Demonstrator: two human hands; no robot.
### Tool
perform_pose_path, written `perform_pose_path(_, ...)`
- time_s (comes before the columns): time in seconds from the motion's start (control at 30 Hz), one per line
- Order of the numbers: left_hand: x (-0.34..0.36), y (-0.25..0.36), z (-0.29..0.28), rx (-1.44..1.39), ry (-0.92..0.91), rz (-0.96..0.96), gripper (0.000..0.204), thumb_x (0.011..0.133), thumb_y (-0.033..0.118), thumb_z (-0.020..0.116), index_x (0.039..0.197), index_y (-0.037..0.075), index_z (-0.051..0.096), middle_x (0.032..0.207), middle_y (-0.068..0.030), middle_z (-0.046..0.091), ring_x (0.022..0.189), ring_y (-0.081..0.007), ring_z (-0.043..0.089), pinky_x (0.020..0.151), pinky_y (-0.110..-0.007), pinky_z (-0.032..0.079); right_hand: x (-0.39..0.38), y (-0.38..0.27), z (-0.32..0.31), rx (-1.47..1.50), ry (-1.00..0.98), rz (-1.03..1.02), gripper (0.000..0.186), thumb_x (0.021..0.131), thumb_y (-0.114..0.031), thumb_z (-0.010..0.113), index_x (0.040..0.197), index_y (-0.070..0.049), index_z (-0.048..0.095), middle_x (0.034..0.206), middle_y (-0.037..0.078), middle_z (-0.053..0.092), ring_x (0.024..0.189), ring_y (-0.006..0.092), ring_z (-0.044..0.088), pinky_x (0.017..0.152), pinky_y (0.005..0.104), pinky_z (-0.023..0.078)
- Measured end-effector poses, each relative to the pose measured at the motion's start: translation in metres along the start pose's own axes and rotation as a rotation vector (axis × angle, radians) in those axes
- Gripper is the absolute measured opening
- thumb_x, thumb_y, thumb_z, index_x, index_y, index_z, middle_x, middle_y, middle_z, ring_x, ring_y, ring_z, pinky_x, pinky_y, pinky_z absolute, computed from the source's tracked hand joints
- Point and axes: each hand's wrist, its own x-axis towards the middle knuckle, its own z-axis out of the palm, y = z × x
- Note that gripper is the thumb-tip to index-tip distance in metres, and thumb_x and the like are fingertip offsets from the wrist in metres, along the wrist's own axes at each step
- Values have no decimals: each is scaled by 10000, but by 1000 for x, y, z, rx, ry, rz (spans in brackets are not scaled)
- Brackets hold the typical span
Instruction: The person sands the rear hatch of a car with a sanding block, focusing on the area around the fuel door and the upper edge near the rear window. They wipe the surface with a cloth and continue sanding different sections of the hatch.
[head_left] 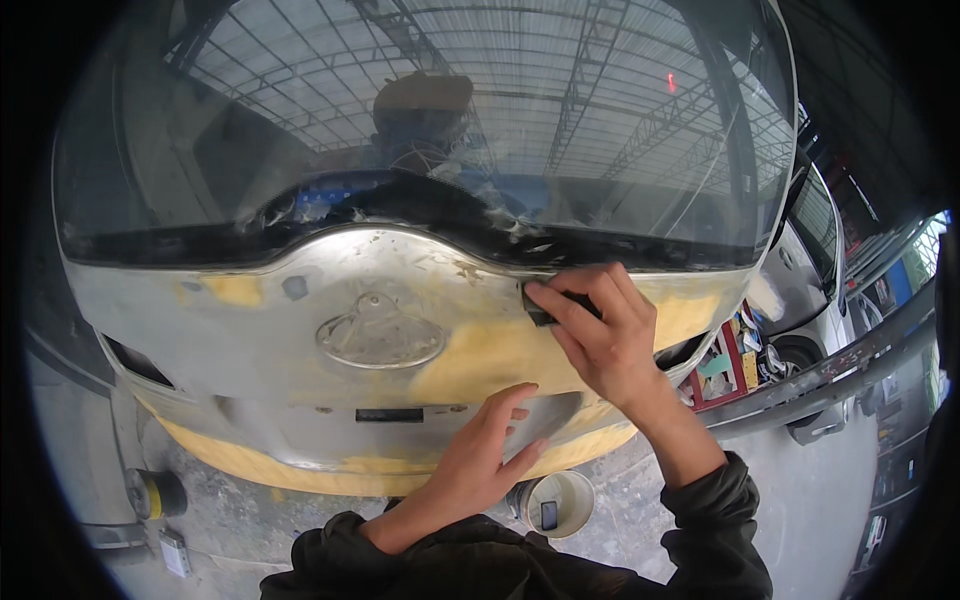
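Because the right hand (610, 335) curls over it, I see only the near end and a sliver of the dark block (538, 308) on my feed; its underside is hidden, and I can't make out its full shape. Roof trusses and a capped person mirrored in the window glass (620, 150), above the oval emblem mark (381, 335), mask whatever lies behind the pane. Right of the mark, the wrist covers part of a dark slot (685, 353), while my view's black rim cuts off the surroundings. Below and to the right of it, the bucket (588, 500) is partly screened by the person's clothing, and I can't identify the small dark rectangular object (549, 515) in it.

As for the block, it sits between the right hand's thumb and fingers, gripped against the body panel (285, 355), right of the mark and slightly higher, just below the window edge. A broad yellow patch (490, 360) spreads between the mark and that hand. I have the left hand (480, 445) below and right of the mark, grasping nothing I can see, fingers loosely extended; I can't tell whether its fingertips touch the panel.
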Motion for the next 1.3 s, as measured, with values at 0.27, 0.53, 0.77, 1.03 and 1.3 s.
perform_pose_path(0.27,-7,-8,-22,-48,52,17,417,987,94,738,1376,39,599,1268,-120,710,1082,-246,694,954,-360,551,3,27,16,-178,-18,-194,551,604,-35,760,1151,-104,778,1045,24,679,907,247,654,718,358,567)
perform_pose_path(0.53,-8,-15,-25,52,92,55,320,1001,152,721,1291,45,641,1235,-139,724,1138,-355,692,919,-417,572,8,26,21,-146,-19,-187,525,591,-51,742,1112,-76,803,1016,37,677,882,240,643,707,351,552)
perform_pose_path(0.77,24,-3,-3,79,-23,191,341,971,117,741,1291,45,647,1228,-132,727,1096,-343,709,906,-408,581,23,17,29,-129,-15,-219,543,573,-107,689,1101,-42,796,1011,44,682,857,223,644,681,331,553)
perform_pose_path(1.03,31,7,-10,75,-73,206,354,959,100,757,1293,40,654,1203,-154,726,1062,-352,718,892,-401,583,23,20,34,-128,20,-277,550,537,-108,678,1064,-1,796,1008,54,681,865,238,651,662,330,545)
perform_pose_path(1.3,33,23,-25,91,-48,246,352,933,81,775,1267,46,670,1202,-134,740,1049,-333,726,894,-407,589,27,24,29,-155,0,-357,398,630,-106,762,1002,35,764,1023,52,677,897,214,658,616,297,476)
